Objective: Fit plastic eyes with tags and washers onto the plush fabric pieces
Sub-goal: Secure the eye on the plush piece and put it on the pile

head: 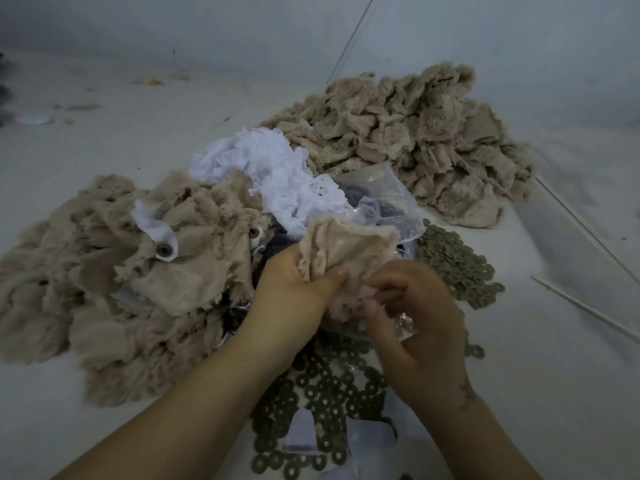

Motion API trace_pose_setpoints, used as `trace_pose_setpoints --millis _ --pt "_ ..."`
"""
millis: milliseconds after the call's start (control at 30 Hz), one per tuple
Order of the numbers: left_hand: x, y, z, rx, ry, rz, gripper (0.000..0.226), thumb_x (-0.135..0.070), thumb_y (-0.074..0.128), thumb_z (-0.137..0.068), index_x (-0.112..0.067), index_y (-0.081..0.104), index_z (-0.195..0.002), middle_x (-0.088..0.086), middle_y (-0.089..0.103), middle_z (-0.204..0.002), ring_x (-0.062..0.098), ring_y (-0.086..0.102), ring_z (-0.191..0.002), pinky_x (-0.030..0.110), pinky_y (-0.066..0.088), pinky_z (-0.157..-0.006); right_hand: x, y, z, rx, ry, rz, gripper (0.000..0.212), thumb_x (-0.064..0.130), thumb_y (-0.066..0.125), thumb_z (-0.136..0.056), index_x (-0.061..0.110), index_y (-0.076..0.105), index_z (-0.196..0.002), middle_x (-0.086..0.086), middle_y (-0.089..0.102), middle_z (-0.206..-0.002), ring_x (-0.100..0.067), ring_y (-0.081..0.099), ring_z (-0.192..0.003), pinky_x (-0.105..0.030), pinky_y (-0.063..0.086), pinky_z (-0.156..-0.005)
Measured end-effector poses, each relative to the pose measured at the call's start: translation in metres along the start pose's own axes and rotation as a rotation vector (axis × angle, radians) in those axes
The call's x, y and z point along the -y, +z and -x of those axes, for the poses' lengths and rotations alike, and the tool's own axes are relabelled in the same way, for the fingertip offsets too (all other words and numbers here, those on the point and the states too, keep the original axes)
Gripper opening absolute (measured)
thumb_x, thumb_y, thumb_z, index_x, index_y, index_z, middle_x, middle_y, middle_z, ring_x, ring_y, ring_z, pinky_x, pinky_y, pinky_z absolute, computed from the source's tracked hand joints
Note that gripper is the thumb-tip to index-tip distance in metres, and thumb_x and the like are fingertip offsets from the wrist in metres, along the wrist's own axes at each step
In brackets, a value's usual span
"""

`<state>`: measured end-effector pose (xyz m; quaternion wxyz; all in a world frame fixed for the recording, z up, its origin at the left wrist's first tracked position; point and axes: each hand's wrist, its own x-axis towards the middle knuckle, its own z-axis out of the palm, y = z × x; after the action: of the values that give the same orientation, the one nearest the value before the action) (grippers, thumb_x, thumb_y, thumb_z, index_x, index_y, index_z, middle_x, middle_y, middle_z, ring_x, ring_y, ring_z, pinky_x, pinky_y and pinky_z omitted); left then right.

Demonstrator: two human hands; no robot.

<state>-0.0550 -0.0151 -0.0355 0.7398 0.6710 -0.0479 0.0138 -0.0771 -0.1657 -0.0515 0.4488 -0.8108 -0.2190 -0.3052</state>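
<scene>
A beige plush fabric piece (349,251) is held up in the middle of the view, backing side towards me. My left hand (298,289) grips its left edge, thumb on top. My right hand (415,317) pinches its furry lower part with curled fingers. Whether an eye is between the fingers is hidden. Grey washers (329,393) lie scattered below my hands, and more washers (453,265) lie to the right. White tags (277,168) are heaped behind. A clear bag (381,199) holds dark eyes.
A pile of plush pieces (121,271) with fitted eyes and tags lies at left. A larger pile of plush pieces (415,133) sits at back right. Thin white sticks (585,310) lie on the grey surface at right.
</scene>
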Motion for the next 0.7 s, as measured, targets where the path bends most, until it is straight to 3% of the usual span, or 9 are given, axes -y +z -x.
trace_pose_setpoints --millis 67,167,267,333,400,467,567,700 --pt "0.001 -0.004 0.0 0.018 0.013 0.095 0.025 -0.012 0.069 -0.089 -0.034 0.078 -0.097 -0.005 0.076 -0.104 0.014 0.072 -0.099 0.024 0.057 -0.08 -0.003 -0.003 -0.002 -0.083 0.21 0.013 0.025 0.036 0.062 -0.086 0.022 0.061 -0.106 0.004 0.062 -0.1 -0.006 0.062 -0.091 -0.027 0.055 -0.072" --pt "-0.002 -0.005 0.001 0.049 -0.035 0.18 0.019 -0.02 0.071 -0.083 -0.031 0.079 -0.097 0.002 0.076 -0.104 0.02 0.072 -0.099 0.026 0.058 -0.079 -0.009 -0.008 -0.009 0.099 0.5 -0.172 0.081 0.067 0.072 -0.071 0.033 0.044 -0.138 0.015 0.056 -0.133 0.0 0.054 -0.123 -0.028 0.049 -0.1" --pt "-0.003 -0.007 0.002 0.099 -0.098 0.274 0.022 -0.017 0.067 -0.085 -0.017 0.076 -0.105 0.011 0.074 -0.108 0.026 0.071 -0.102 0.03 0.058 -0.08 -0.01 -0.009 -0.015 0.207 0.627 -0.425 0.106 0.067 0.077 -0.059 0.037 0.032 -0.151 0.018 0.059 -0.133 -0.004 0.057 -0.124 -0.034 0.052 -0.099" --pt "-0.005 -0.008 0.002 0.122 -0.14 0.362 0.023 -0.013 0.064 -0.091 -0.008 0.072 -0.113 0.016 0.072 -0.112 0.031 0.069 -0.106 0.034 0.058 -0.084 -0.01 -0.009 -0.018 0.209 0.686 -0.54 0.091 0.053 0.081 -0.064 0.033 0.043 -0.145 0.013 0.07 -0.116 -0.009 0.068 -0.107 -0.028 0.058 -0.082" --pt "-0.005 -0.009 0.001 0.081 -0.2 0.441 0.026 -0.009 0.06 -0.093 -0.001 0.067 -0.117 0.02 0.071 -0.113 0.034 0.068 -0.107 0.039 0.058 -0.087 -0.01 -0.009 -0.019 0.213 0.709 -0.577 0.059 0.037 0.077 -0.07 0.021 0.062 -0.124 0.002 0.076 -0.098 -0.014 0.073 -0.088 -0.025 0.058 -0.069" --pt "-0.005 -0.01 0.0 0.011 -0.249 0.459 0.025 -0.004 0.061 -0.091 0.002 0.066 -0.115 0.023 0.071 -0.11 0.035 0.069 -0.103 0.041 0.059 -0.084 -0.009 -0.008 -0.017 0.211 0.724 -0.546 0.036 0.033 0.078 -0.073 0.007 0.069 -0.096 -0.01 0.071 -0.079 -0.021 0.067 -0.069 -0.034 0.054 -0.06" --pt "-0.005 -0.012 -0.001 -0.03 -0.283 0.416 0.026 -0.006 0.063 -0.09 0.004 0.064 -0.115 0.027 0.069 -0.109 0.038 0.069 -0.101 0.042 0.06 -0.083 -0.011 -0.008 -0.015 0.249 0.784 -0.622 0.027 0.025 0.081 -0.072 0.006 0.066 -0.083 -0.016 0.067 -0.08 -0.029 0.063 -0.074 -0.041 0.051 -0.067" --pt "-0.007 -0.011 -0.003 0.025 -0.325 0.388 0.039 -0.023 0.069 -0.083 0.001 0.064 -0.114 0.023 0.072 -0.106 0.034 0.071 -0.098 0.039 0.06 -0.076 -0.009 -0.009 -0.019 0.431 0.887 -0.789 0.036 0.02 0.083 -0.073 0.007 0.072 -0.105 -0.018 0.074 -0.105 -0.035 0.072 -0.094 -0.039 0.06 -0.078"
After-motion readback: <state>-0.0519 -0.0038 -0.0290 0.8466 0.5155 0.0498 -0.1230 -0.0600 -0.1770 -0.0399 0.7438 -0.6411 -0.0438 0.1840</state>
